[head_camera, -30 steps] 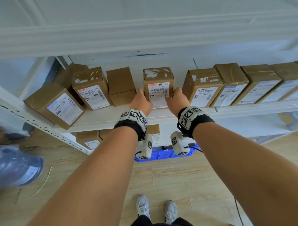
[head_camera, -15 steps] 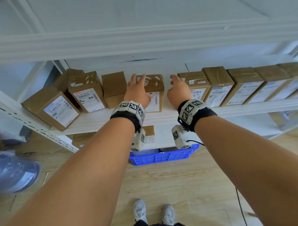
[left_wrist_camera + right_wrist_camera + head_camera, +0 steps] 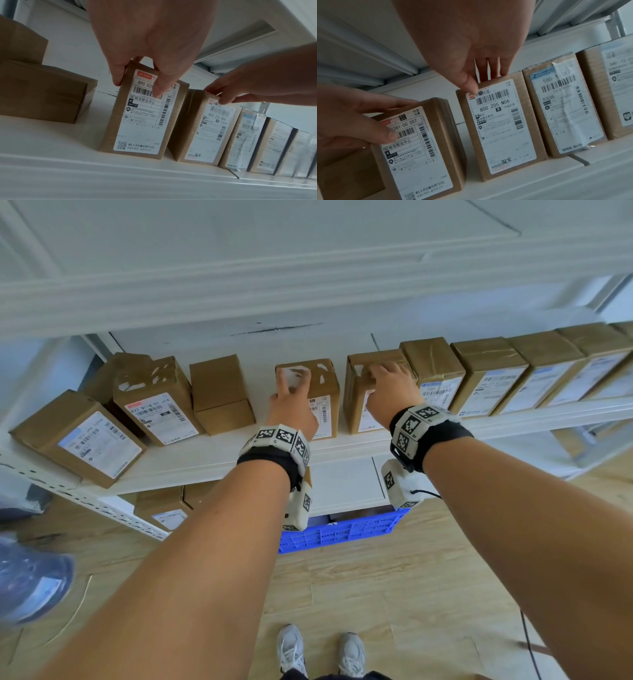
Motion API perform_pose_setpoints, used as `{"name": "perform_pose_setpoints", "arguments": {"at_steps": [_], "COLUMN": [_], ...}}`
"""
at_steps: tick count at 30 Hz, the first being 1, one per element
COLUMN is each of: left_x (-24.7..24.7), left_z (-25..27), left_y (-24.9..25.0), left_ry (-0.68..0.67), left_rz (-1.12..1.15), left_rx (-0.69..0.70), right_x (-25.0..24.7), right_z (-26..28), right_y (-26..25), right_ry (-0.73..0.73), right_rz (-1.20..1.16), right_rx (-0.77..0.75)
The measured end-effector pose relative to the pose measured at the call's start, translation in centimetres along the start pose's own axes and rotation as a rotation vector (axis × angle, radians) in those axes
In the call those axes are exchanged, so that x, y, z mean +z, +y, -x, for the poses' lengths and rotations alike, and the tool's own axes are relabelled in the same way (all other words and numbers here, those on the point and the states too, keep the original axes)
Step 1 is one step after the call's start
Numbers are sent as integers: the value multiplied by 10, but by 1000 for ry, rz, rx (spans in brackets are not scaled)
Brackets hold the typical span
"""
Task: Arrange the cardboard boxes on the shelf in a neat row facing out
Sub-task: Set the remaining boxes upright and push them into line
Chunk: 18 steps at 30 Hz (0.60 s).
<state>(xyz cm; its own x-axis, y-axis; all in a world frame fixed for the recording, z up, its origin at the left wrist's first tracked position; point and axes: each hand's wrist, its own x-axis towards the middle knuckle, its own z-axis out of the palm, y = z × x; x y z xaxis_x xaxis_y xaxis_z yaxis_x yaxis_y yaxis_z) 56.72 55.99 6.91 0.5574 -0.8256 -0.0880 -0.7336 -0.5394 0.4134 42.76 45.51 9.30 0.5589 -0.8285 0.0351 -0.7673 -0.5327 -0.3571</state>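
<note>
Brown cardboard boxes stand on a white shelf (image 3: 212, 453). My left hand (image 3: 291, 398) grips the top of the middle box (image 3: 137, 121), fingers over its top and thumb on its white label. My right hand (image 3: 387, 385) pinches the top front edge of the neighbouring box (image 3: 501, 128), which leans against the row of several labelled boxes (image 3: 486, 378) on the right. A gap separates the two held boxes. To the left are a plain box (image 3: 222, 395), a labelled box (image 3: 154, 402) and a skewed box (image 3: 78, 436) at the shelf's corner.
The upper shelf board (image 3: 308, 285) hangs low over the boxes. A blue crate (image 3: 342, 530) sits on the floor below. More boxes (image 3: 161, 508) stand on the lower shelf. A plastic bag (image 3: 27, 587) lies at the left.
Both hands let go of the middle box's sides after it went back onto the shelf. My left hand now grips its top, and my right hand moved right to the neighbouring box.
</note>
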Motion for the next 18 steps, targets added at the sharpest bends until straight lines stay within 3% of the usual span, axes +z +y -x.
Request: {"name": "perform_pose_setpoints", "arguments": {"at_steps": [18], "left_x": [15], "left_z": [-8], "left_y": [26], "left_ry": [3], "left_rz": [57], "left_rx": [29], "right_x": [-6], "right_z": [-2], "right_y": [13], "right_ry": [12], "right_rz": [-5], "right_rx": [-40]}}
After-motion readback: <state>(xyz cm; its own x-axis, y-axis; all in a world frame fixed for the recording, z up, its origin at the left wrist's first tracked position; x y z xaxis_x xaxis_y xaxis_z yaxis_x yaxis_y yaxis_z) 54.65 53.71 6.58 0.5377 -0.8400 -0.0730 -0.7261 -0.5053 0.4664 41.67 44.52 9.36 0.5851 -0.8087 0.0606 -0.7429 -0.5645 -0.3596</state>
